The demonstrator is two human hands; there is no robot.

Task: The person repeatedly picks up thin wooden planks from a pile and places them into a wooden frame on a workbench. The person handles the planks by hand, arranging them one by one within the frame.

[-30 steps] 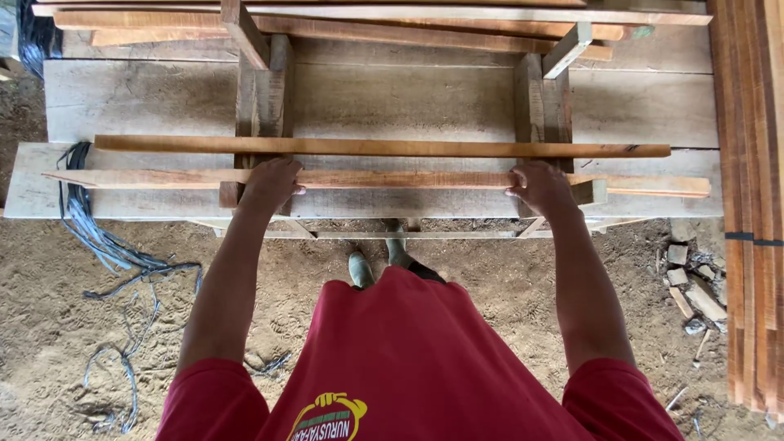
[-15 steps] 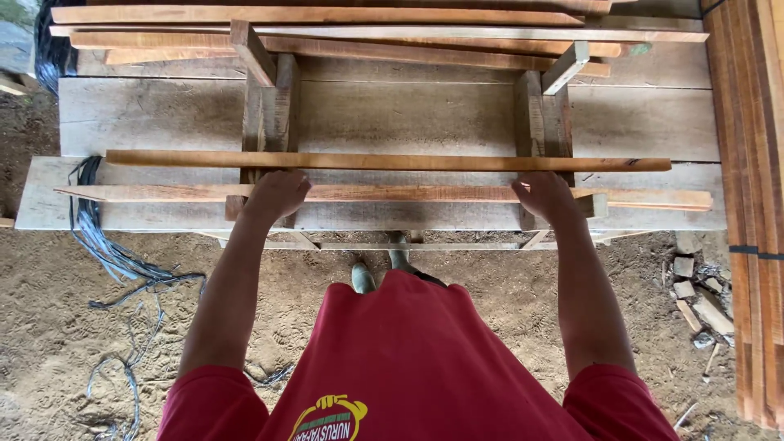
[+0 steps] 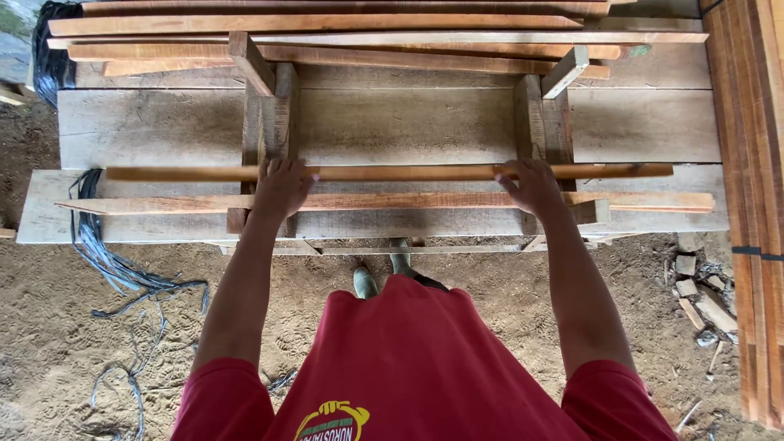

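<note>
Right now the fingers of the left hand point(image 3: 282, 186) lie spread and flat across a long, thin, orange-brown wooden slat point(image 3: 384, 172), their tips reaching just past its far edge, while the fingers of the right hand point(image 3: 531, 184) curl over the same slat further along, pressing down on it rather than pinching it (whether either thumb hooks underneath is hidden by the hands themselves). The slat lies crosswise, roughly level, on the rough grey plank table point(image 3: 392, 126), and both hands rest near the two upright wooden posts point(image 3: 273, 106) that rise from the table's frame. Just nearer the person, touching or almost touching the first, lies a second pale reddish wooden slat point(image 3: 408, 201) with a rougher edge, running the same way and sticking out further to the right. At the far edge of the table a pile of similar long reddish slats point(image 3: 343, 37) is stacked, and a tall stack of orange boards point(image 3: 747, 163) stands along the right side. As a judgement of progress: only two slats lie at the near edge against many in the far pile, so the handling looks early, with the held slat not yet lifted clear of the table. Below, a tangle of grey straps point(image 3: 114, 269) lies on the sandy dirt floor point(image 3: 65, 343), beside the person's red shirt point(image 3: 416, 367).
</note>
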